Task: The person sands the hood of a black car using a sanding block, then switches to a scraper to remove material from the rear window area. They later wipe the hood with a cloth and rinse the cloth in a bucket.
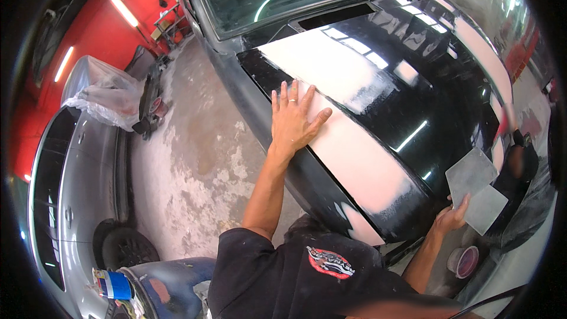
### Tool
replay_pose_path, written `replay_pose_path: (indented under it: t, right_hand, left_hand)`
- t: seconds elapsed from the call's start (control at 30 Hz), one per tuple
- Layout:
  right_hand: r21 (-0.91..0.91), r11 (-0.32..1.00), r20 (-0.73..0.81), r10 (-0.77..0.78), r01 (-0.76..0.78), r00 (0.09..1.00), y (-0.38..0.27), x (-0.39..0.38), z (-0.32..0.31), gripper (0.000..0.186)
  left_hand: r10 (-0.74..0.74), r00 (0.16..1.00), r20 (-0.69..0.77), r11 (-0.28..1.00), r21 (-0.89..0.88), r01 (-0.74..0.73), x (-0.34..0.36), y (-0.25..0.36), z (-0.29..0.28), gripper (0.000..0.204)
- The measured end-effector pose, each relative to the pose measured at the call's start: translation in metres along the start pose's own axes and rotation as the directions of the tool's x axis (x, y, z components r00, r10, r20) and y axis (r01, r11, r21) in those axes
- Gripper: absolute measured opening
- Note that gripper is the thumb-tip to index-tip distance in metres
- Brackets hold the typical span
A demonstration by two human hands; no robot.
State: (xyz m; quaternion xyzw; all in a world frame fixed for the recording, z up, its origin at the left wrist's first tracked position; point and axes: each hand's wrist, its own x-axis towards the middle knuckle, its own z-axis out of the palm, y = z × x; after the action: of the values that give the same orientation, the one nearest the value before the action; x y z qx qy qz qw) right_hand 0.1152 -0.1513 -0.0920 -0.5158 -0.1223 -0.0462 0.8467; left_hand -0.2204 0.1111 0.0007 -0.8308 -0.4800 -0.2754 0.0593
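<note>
My left hand (pixel 295 119) lies flat with its fingers spread, across the pale sanded patch (pixel 357 159) and the edge of the black car hood (pixel 425 118). A ring shows on one finger. My right hand (pixel 453 217), low at the right by the hood's front, grips two grey square sheets (pixel 472 176) that look like sandpaper. They overlap at an angle, and part of the fingers is hidden behind them. A second, wider whitish patch (pixel 331 62) covers the hood near the windshield, with a scuffed, streaky edge toward the glossy black.
A silver car (pixel 85 177) stands at the left, with clear plastic sheeting (pixel 106 91) behind it. A blue can (pixel 114 284) is at the lower left. At the lower right is a round tub (pixel 463 261) with pinkish contents. Worn concrete floor (pixel 189 159) lies between the cars.
</note>
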Motion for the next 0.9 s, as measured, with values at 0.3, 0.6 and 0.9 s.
replay_pose_path:
  t: [0.3,0.6,0.9]
  right_hand:
    - [0.038,0.999,0.005,0.015,-0.015,1.000,-0.007,-0.002,0.007,0.022]
    - [-0.062,0.991,-0.003,0.115,-0.115,0.993,0.001,0.000,-0.007,0.028]
    - [0.014,1.000,0.031,-0.023,0.023,0.999,0.004,-0.002,-0.002,0.025]
  left_hand:
    - [-0.007,1.000,-0.015,1.000,-0.016,0.006,0.000,-0.001,-0.001,0.071]
    - [-0.008,1.000,0.007,1.000,0.015,0.008,-0.001,0.002,-0.002,0.070]
    - [-0.019,0.999,0.026,1.000,0.022,0.019,0.000,0.001,-0.001,0.068]
